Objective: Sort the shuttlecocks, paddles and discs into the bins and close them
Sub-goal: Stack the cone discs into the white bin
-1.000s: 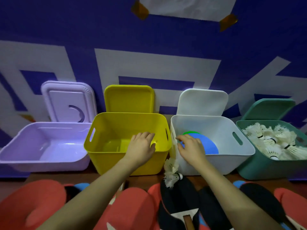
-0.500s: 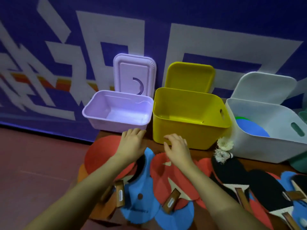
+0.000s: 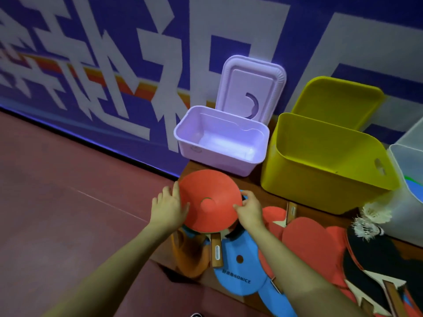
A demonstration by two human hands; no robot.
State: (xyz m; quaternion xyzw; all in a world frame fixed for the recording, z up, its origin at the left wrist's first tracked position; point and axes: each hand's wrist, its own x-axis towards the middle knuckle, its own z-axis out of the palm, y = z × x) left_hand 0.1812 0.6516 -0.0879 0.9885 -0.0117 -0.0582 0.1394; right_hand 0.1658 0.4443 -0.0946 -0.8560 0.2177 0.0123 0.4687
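disc (image 3: 209, 200) between both hands, at 6 o'clock of open bin (image 3: 219, 143) | second bin (image 3: 320, 165) at its 3 o'clock | paddles (image 3: 304, 245) at 5 o'clock

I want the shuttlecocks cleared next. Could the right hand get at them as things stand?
Probably not yet: the right hand and left hand both hold the red disc. The shuttlecocks lie uncovered on the paddles.
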